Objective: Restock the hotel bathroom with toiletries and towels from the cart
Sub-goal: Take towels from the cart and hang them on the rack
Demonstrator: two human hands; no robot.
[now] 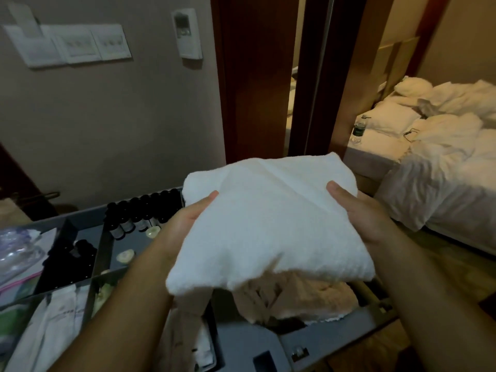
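Our left hand (188,218) and right hand (357,213), on bare forearms.
We see the left forearm (126,304) and the right forearm (440,304) uncovered along all their visible length, each broadening toward the lower edge of the view. Of the hands we see mainly the thumbs and the fleshy base beneath them; the nail on the right thumb looks cut short.

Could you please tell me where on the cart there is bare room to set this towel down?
Bare grey floor lies in the compartment between the bottles and the round soap. The grey ledge in front of the beige towels is bare too. The left compartments are crowded with bags and packets.
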